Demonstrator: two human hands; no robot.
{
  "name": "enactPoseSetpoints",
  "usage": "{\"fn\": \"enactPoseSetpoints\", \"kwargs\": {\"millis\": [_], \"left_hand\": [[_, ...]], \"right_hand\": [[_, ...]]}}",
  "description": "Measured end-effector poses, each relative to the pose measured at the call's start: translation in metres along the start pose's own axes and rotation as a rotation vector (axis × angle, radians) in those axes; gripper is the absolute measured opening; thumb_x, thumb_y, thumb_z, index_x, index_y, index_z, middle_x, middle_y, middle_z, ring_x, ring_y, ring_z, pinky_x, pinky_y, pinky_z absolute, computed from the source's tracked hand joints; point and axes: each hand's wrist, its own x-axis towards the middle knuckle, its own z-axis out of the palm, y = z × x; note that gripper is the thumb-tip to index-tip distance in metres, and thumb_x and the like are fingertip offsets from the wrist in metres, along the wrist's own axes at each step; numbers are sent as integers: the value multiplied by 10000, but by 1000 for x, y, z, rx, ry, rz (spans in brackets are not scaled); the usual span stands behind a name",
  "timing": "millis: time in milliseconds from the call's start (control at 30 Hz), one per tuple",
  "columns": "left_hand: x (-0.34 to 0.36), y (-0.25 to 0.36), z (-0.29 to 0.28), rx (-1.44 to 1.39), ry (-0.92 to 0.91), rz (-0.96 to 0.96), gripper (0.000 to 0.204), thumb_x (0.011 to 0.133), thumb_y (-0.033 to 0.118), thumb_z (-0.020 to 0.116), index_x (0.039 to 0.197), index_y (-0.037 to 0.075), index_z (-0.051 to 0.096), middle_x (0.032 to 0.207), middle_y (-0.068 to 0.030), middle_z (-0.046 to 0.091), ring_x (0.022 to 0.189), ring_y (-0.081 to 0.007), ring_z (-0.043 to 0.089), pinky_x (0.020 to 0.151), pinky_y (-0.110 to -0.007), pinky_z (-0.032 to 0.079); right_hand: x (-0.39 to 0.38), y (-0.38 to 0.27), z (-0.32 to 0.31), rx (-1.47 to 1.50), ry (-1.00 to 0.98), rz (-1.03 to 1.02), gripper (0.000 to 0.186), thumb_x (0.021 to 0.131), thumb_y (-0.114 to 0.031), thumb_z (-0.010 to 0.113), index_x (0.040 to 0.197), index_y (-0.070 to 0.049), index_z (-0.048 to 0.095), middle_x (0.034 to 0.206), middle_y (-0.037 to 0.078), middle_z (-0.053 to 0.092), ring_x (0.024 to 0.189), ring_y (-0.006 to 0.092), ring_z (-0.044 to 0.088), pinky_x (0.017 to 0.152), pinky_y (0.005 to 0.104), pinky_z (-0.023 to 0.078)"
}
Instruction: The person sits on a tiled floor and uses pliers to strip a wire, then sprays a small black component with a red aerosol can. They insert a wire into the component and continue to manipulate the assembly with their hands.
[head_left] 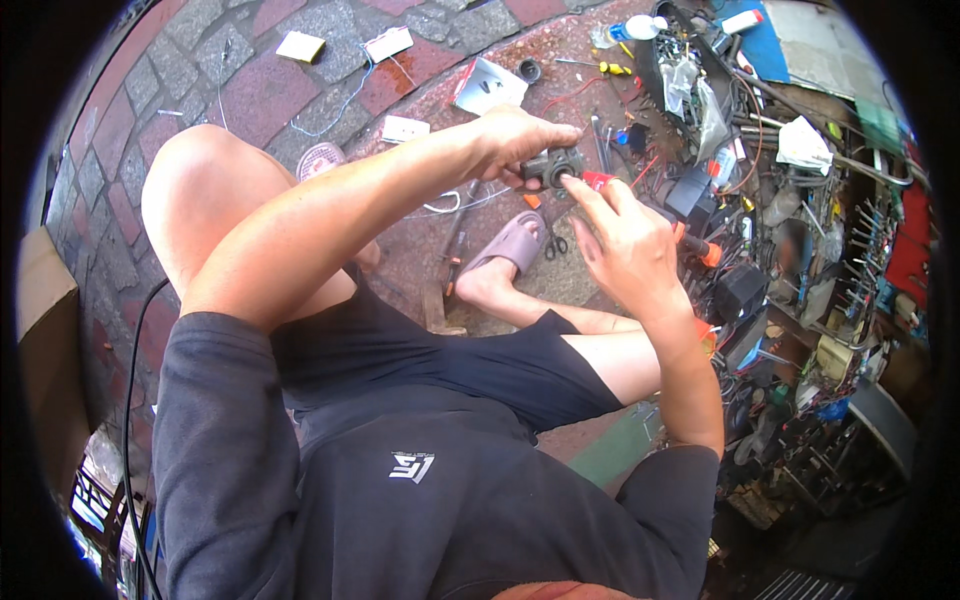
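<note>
My left hand (pixel 508 142) is closed around a small, dark grey metal part (pixel 553 167) with a rounded body and an opening at its near end. I cannot tell exactly what kind of part it is. My right hand (pixel 628 245) comes in from the right, its forefinger stretched out and touching the part's near end. The thumb stands apart from that finger, and nothing shows in its grip. A red thing (pixel 598 180) shows just behind the right fingertips; whether it is touched is unclear.
Below the hands lie black-handled scissors (pixel 556 247), near my sandalled foot (pixel 505 248). A white and red open box (pixel 490 86) lies beyond. Yellow-handled screwdriver (pixel 614 69) and plastic bottle (pixel 628 32) are at the far right. Crowded tools and scrap (pixel 790 270) fill the right side.
</note>
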Motion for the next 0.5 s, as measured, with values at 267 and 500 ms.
{"fn": "enactPoseSetpoints", "kwargs": {"millis": [267,500], "left_hand": [[-1,-5,1,50,136,18,369,898,389,821,901,33,724,827,-60,704,574,-160,633,461,-295,533],[-8,2,-5,20,243,78,347,878,347,828,876,18,718,795,-77,718,620,-180,691,464,-310,546]], "right_hand": [[20,5,28,-331,-188,-136,417,903,-125,695,1312,-62,650,946,129,646,847,313,688,751,407,569],[22,9,38,-230,-195,-40,514,898,-125,693,1400,-62,596,944,131,660,855,315,693,760,423,560]]}}
